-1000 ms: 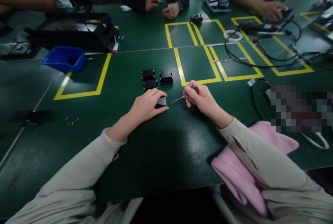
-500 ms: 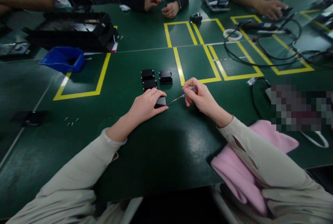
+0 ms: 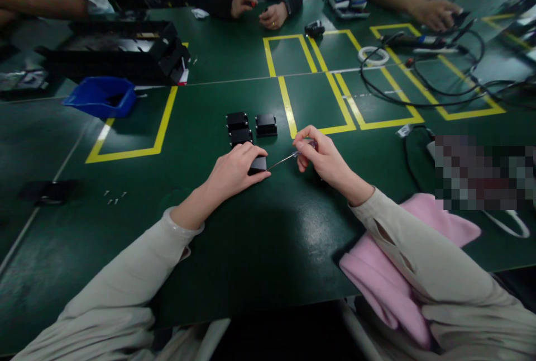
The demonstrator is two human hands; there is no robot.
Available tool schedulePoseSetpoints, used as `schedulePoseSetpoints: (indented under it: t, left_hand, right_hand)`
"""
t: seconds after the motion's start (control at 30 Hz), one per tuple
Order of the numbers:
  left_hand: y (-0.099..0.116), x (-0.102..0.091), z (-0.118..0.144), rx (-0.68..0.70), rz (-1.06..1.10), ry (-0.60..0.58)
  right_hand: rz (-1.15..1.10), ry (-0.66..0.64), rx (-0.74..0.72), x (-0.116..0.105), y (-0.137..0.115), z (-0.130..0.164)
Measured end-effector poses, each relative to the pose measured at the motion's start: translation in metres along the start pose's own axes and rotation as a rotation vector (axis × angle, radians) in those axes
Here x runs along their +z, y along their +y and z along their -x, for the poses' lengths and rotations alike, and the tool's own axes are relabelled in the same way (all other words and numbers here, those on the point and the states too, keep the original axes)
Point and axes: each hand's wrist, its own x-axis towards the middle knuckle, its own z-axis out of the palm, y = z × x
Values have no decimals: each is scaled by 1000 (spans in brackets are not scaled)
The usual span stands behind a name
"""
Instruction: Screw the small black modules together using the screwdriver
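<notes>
My left hand [image 3: 234,168] is closed around a small black box [image 3: 258,165], steadying it on the green table between thumb and fingers. In my right hand [image 3: 320,154] is a screwdriver [image 3: 283,161], gripped by its handle. Its thin shaft slants down to the left, and the tip meets the right side of the box near my left thumb. What lies exactly at the tip is too small to make out. Just beyond my left hand are more black boxes of the same sort: one [image 3: 237,120] at the back, one [image 3: 241,136] below it, and one [image 3: 266,124] to the right.
Several small screws [image 3: 116,201] lie at left. A blue bin [image 3: 103,96] sits near stacked black trays [image 3: 121,51]. Cables [image 3: 422,105] and a white ring [image 3: 373,56] are at right. A pink cloth [image 3: 389,283] lies under my right forearm. Co-workers' hands [image 3: 274,16] rest across the table.
</notes>
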Motion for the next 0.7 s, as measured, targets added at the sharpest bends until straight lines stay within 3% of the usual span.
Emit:
schedulePoseSetpoints:
  t: [0.7]
  left_hand:
    - [0, -1, 0, 8, 5, 6]
  right_hand:
    - [-4, -6, 3, 0, 0, 0]
